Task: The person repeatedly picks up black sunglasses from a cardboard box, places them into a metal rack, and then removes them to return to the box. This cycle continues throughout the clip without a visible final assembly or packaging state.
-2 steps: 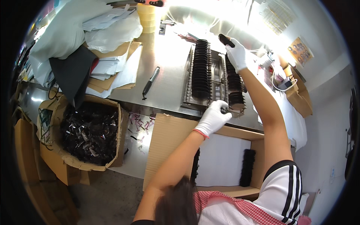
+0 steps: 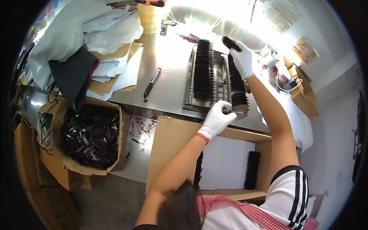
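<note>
A metal rack (image 2: 220, 82) with toothed edges lies on the bench, carrying two long rows of thin black discs. The left row (image 2: 204, 71) stands whole in view; the right row (image 2: 238, 86) is partly covered by my right arm and hand. My right hand (image 2: 243, 59), in a white glove, grips a dark, rounded piece (image 2: 231, 44) above the far end of the right row. At the rack's near end, my left hand (image 2: 216, 120), also gloved, is curled with thumb and fingers close together. Whatever may be between its fingers is too small to name.
Below the bench edge sits a cardboard box (image 2: 263, 168) lined with white, with black fuzzy strips (image 2: 252, 170) inside. A carton of black scraps (image 2: 92, 134) stands at left. A marker pen (image 2: 152, 85), stacked papers (image 2: 111, 71) and yellow tape rolls (image 2: 148, 19) lie on the bench.
The whole view has shifted slightly. My right hand, with the dark piece, has come a little nearer relative to the rack. My left hand stays at the rack's near end.
</note>
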`<action>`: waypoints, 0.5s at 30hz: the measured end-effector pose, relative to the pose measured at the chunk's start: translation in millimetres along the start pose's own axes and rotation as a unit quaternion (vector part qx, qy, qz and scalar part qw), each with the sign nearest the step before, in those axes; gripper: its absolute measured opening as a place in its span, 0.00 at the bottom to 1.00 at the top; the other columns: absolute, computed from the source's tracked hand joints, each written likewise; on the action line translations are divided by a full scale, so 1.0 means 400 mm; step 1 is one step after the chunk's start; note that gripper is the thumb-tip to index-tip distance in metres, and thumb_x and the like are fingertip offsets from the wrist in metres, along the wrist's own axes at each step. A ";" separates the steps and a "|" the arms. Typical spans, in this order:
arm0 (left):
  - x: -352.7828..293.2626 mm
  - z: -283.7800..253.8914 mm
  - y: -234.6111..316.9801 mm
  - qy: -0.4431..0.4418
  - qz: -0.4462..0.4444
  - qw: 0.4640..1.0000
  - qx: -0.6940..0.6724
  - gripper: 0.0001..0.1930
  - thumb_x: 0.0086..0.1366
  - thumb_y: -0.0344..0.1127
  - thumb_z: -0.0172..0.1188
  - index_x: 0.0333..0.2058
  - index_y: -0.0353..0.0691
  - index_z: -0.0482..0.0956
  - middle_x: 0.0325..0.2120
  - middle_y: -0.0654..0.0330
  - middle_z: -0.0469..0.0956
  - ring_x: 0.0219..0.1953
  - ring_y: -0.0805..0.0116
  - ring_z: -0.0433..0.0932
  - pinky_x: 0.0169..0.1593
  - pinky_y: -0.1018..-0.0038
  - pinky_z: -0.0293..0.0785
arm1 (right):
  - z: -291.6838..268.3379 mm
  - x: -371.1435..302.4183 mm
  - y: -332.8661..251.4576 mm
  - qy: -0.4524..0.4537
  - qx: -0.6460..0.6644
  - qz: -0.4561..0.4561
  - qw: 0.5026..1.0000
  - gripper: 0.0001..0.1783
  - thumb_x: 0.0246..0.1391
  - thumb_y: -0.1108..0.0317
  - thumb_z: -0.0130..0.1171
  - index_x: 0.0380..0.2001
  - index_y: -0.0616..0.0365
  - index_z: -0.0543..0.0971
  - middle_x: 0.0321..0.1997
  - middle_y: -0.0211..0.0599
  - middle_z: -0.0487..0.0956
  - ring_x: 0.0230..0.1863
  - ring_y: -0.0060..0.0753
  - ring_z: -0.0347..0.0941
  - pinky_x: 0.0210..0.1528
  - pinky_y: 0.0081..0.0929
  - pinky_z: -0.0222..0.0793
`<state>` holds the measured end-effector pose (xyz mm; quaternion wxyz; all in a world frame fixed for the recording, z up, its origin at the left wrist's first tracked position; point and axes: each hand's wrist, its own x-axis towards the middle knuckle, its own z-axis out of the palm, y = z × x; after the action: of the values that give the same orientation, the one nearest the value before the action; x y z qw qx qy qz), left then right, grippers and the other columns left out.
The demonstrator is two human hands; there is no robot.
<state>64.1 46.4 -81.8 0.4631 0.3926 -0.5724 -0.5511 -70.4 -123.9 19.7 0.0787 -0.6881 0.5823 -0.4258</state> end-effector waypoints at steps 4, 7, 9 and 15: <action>-0.051 0.075 0.073 0.053 -0.072 0.865 -0.494 0.21 0.71 0.34 0.57 0.60 0.45 0.66 0.43 0.64 0.75 0.39 0.77 0.74 0.43 0.76 0.76 | -0.137 -0.324 -0.098 -0.055 0.154 0.105 0.981 0.20 0.55 0.76 0.51 0.51 0.58 0.81 0.35 0.35 0.83 0.36 0.24 0.75 0.42 0.23 0.71; -0.104 0.149 0.105 0.085 -0.074 0.817 -0.566 0.23 0.77 0.43 0.47 0.67 0.55 0.60 0.54 0.63 0.69 0.53 0.72 0.70 0.57 0.68 0.71 | -0.195 -0.514 -0.115 -0.065 0.130 0.011 0.989 0.20 0.52 0.77 0.50 0.50 0.63 0.78 0.48 0.47 0.79 0.49 0.37 0.76 0.54 0.30 0.70; -0.134 0.200 0.099 0.098 -0.100 0.812 -0.567 0.22 0.77 0.42 0.47 0.67 0.54 0.60 0.54 0.62 0.69 0.54 0.70 0.69 0.60 0.69 0.69 | -0.236 -0.595 -0.099 -0.105 0.070 -0.075 0.989 0.23 0.52 0.71 0.55 0.53 0.63 0.74 0.57 0.51 0.72 0.58 0.53 0.69 0.63 0.41 0.63; -0.260 0.301 -0.028 0.066 -0.290 0.757 -0.581 0.14 0.71 0.45 0.55 0.50 0.46 0.75 0.42 0.63 0.76 0.46 0.68 0.75 0.52 0.67 0.72 | -0.347 -0.797 -0.020 -0.215 -0.142 0.027 0.966 0.33 0.49 0.47 0.67 0.49 0.61 0.75 0.47 0.50 0.76 0.51 0.54 0.72 0.55 0.44 0.68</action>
<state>-25.0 177.6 -98.7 0.4567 0.2303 0.0312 -0.8587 -145.6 209.2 -46.3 0.1149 -0.7514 0.6248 -0.1784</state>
